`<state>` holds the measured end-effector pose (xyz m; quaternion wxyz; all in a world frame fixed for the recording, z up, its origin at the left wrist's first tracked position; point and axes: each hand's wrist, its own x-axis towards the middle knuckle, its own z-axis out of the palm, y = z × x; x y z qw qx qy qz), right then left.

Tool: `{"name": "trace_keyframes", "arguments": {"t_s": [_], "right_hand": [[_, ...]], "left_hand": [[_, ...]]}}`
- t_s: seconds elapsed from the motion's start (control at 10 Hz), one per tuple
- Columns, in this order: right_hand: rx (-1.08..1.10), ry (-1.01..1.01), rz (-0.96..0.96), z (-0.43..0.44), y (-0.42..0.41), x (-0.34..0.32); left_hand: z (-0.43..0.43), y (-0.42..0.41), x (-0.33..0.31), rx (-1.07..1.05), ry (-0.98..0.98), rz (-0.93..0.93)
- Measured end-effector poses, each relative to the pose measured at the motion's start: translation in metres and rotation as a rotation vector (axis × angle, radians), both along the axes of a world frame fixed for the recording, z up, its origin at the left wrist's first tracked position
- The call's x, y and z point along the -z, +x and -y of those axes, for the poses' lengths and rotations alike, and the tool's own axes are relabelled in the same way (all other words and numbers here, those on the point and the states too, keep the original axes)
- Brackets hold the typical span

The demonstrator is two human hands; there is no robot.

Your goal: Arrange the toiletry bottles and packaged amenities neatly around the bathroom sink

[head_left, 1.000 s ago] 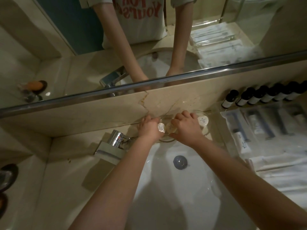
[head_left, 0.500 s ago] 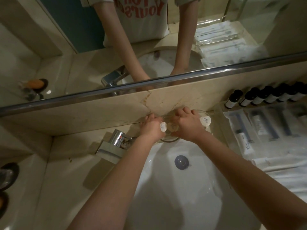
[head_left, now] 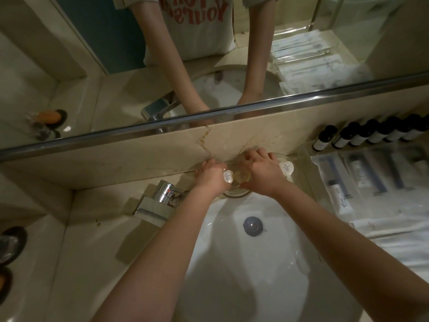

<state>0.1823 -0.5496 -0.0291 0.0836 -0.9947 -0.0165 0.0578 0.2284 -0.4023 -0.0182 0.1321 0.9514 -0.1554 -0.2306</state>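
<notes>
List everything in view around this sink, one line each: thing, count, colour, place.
sink: one, white, centre foreground
drain stopper: one, grey, in the sink
faucet: one, chrome, left of the sink
glass dishes: seemingly two, clear, behind the sink, under the hands
round packets: two, white-labelled, at the dishes
bottles: about six, dark with white labels, in a row along the backsplash, right
wrapped amenities: several, clear packs, counter right of the sink
mirror: one, above the backsplash
dark round objects: two, far left edge, unclear
left hand: one, at the dishes, beside a packet
right hand: one, fingers curled, over the dishes
</notes>
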Motion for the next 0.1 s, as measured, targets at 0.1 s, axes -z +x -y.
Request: {"name": "trace_keyframes", "arguments": {"t_s": [0.1], "right_hand": [[0.006,-0.007,0.003,-0.0011,-0.0055,-0.0126]], "left_hand": [[-0.0059,-0.0004,-0.0106,-0.003,0.021,0.026]]}}
